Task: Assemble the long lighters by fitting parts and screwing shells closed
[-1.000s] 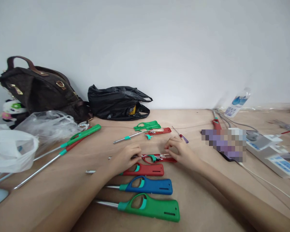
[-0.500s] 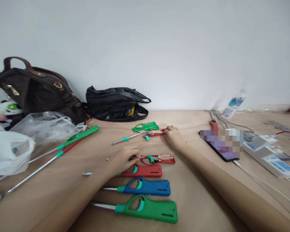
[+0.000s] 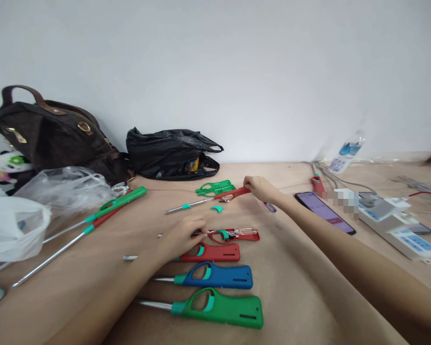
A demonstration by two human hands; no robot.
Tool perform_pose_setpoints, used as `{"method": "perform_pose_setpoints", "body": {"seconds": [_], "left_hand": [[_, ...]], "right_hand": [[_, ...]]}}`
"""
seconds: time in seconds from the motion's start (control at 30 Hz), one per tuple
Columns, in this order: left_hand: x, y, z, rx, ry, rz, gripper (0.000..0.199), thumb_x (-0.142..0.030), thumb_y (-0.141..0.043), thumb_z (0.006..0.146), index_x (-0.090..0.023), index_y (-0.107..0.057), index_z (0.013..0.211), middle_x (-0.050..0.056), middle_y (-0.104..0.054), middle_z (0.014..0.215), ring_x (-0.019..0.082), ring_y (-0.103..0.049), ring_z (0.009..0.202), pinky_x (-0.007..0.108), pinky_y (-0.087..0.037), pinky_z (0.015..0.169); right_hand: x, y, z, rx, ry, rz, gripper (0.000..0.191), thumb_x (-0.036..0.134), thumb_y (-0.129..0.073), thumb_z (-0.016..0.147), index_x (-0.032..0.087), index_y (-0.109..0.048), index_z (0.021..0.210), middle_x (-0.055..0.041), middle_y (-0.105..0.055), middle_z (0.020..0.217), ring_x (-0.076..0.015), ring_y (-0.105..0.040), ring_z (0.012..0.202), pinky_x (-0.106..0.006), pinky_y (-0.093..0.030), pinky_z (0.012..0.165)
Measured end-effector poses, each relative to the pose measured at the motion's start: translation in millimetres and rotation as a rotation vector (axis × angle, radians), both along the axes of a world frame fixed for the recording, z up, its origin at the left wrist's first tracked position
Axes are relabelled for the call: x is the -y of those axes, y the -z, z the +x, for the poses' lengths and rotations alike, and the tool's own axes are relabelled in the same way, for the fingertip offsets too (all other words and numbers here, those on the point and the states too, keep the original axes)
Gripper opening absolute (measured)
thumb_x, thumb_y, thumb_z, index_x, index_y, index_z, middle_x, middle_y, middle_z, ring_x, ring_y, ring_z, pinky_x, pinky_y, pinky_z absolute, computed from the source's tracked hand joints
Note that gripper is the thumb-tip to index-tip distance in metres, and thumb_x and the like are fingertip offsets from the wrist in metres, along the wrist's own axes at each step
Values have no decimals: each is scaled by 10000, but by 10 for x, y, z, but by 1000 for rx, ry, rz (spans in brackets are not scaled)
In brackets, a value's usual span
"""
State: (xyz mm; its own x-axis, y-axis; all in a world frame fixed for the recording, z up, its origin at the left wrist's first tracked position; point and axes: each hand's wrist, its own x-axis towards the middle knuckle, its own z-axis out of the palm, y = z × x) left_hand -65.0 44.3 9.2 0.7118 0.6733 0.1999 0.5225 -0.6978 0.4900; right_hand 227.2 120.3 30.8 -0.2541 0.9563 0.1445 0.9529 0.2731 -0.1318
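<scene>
My right hand (image 3: 259, 188) pinches the end of a red lighter half-shell (image 3: 233, 192), tilted up on its edge. From its front runs a metal tube (image 3: 187, 206) with a teal collar. A teal trigger (image 3: 218, 209) lies loose below it, and a small purplish piece (image 3: 270, 207) lies under my right hand. My left hand (image 3: 187, 235) is closed over the front of an opened red lighter (image 3: 244, 234), whose inner parts show; its fingertips are partly hidden. Behind is a green half-shell (image 3: 215, 188). Closer are whole red (image 3: 226, 252), blue (image 3: 233, 278) and green (image 3: 237, 309) lighters.
Long lighters (image 3: 118, 203) lie at left beside plastic bags (image 3: 17, 225). A dark backpack (image 3: 57, 139) and black bag (image 3: 165, 153) stand against the wall. At right are a phone (image 3: 325, 213), power strip (image 3: 409, 242), cables, a bottle (image 3: 348, 151) and another red lighter (image 3: 318, 183).
My right hand has lifted and tipped the red half-shell. The teal trigger now lies apart from it, and the purplish piece has appeared on the table. My left hand stays in place.
</scene>
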Motion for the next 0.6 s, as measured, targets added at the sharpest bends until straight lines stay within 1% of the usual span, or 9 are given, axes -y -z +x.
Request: {"method": "perform_pose_setpoints", "body": {"seconds": [0.13,0.27,0.33,0.43,0.5,0.6], "left_hand": [[13,0,4,14,-3,9,162,-148,-502,854,-166,-548,700,5,-579,726,152,-528,723,236,-389,665],[14,0,8,12,5,21,167,-138,-497,856,-167,-539,697,3,-575,723,149,-524,710,235,-385,655],[14,-7,13,-2,4,23,161,-129,-501,848,-168,-538,697,5,-575,726,154,-527,719,237,-382,654],[19,-19,17,-12,6,19,149,-108,-515,832,-168,-529,696,3,-578,731,157,-536,735,237,-382,663],[23,-18,17,-8,6,10,150,-95,-520,827,-169,-524,696,-1,-577,728,154,-539,733,233,-381,665],[25,-7,17,-3,-3,9,150,-86,-533,822,-167,-526,695,-5,-573,719,150,-535,721,230,-381,663]], "right_hand": [[-79,26,-22,-53,14,-40,246,83,-423,894,117,-656,966,-112,-715,937,-187,-629,825,-240,-388,672],[-23,124,-50,-78,-1,-52,248,71,-433,899,119,-673,935,-94,-713,910,-167,-635,809,-225,-414,692],[39,156,-64,-71,-2,-37,232,88,-453,901,113,-682,931,-113,-701,921,-186,-635,826,-247,-426,722],[146,150,-123,-55,-18,27,219,119,-487,901,99,-677,1007,-179,-649,1067,-249,-601,979,-321,-423,835],[213,124,-207,-47,-80,67,227,140,-496,910,122,-660,1066,-175,-614,1144,-259,-555,1071,-353,-398,905],[286,104,-378,-30,-240,66,152,207,-556,908,189,-671,1006,-84,-650,1063,-205,-562,1039,-303,-398,908]]}}
